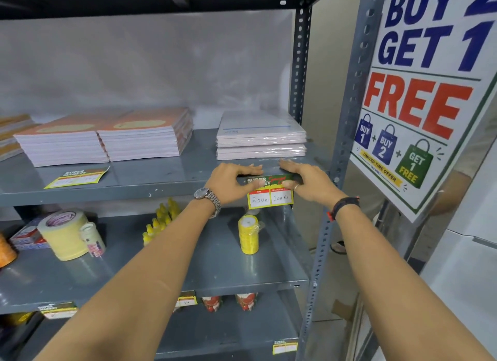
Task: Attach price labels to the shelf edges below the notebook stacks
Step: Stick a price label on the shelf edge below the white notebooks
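The grey shelf (161,183) fills the view, notebook stacks along its back: orange ones (107,137) at ten o'clock, a wrapped white stack (261,137) at twelve. A big offer poster (419,91) hangs at two o'clock. Both hands sit at centre, just below the white stack. The left hand (228,183) and right hand (306,183) lie flat, fingers over the shelf lip, thumbs pressing the price label (270,196) onto the front edge, likely so it sticks straight. A spare label (78,176) lies loose at nine o'clock below the orange stacks, probably waiting its turn
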`<action>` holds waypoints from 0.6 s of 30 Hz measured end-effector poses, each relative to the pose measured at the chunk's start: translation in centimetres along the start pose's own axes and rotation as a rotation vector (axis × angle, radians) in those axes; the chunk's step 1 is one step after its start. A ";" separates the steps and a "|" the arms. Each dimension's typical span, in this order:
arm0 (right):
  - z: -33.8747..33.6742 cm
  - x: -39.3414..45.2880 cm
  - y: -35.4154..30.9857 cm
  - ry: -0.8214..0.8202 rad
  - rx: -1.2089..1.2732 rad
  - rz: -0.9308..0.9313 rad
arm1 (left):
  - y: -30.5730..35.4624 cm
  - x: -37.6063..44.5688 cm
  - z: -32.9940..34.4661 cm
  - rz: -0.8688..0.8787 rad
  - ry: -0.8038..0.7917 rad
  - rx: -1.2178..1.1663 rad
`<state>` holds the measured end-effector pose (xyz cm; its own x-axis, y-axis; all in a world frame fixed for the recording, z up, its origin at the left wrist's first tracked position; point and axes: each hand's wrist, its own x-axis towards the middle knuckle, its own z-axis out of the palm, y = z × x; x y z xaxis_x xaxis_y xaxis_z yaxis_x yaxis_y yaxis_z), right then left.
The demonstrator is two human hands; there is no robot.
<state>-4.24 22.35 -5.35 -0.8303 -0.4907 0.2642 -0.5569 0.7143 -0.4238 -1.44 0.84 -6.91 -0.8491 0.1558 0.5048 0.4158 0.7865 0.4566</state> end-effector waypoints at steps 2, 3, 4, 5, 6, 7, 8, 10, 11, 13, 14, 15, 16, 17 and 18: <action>0.2 -0.1 -0.3 0.020 0.002 0.021 | 0.2 -0.2 0.4 -0.019 0.034 0.038; 0.6 -0.1 -0.6 0.075 0.017 0.039 | 0.3 -0.2 0.5 -0.028 0.056 0.050; 1.2 -0.2 -0.8 0.149 0.038 0.055 | 0.3 -0.2 0.6 -0.042 0.081 0.056; 1.8 -0.1 -0.9 0.230 0.053 0.061 | 0.2 0.0 0.7 -0.054 0.103 0.056; 2.5 0.0 -0.9 0.298 0.066 0.065 | 0.1 0.1 0.8 -0.062 0.114 0.052; 3.0 0.1 -0.8 0.348 0.078 0.067 | -0.1 0.1 0.9 -0.064 0.118 0.043; 3.4 0.2 -0.7 0.381 0.089 0.071 | -0.2 0.2 0.9 -0.061 0.117 0.036; 3.9 0.4 -0.7 0.417 0.113 0.080 | -0.3 0.3 0.8 -0.041 0.114 0.025; 4.1 0.5 -0.6 0.432 0.120 0.083 | -0.3 0.4 0.7 -0.029 0.113 0.021; 4.5 0.8 -0.6 0.460 0.124 0.087 | -0.6 0.6 0.7 -0.008 0.111 0.022; 4.7 0.8 -0.5 0.471 0.124 0.094 | -0.7 0.6 0.8 0.000 0.111 0.030; 4.9 0.9 -0.5 0.478 0.119 0.102 | -0.7 0.7 0.8 0.005 0.115 0.039; 5.0 1.0 -0.5 0.485 0.113 0.105 | -0.7 0.7 0.8 0.004 0.124 0.050; 5.1 1.0 -0.6 0.488 0.111 0.108 | -0.7 0.7 0.7 0.000 0.135 0.061; 5.1 1.0 -0.7 0.489 0.110 0.111 | -0.6 0.7 0.7 -0.008 0.139 0.068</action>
<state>-4.56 18.79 -9.23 -0.8108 -0.1052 0.5758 -0.4815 0.6791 -0.5540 -2.48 0.88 -7.38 -0.7970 0.0684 0.6001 0.3817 0.8271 0.4126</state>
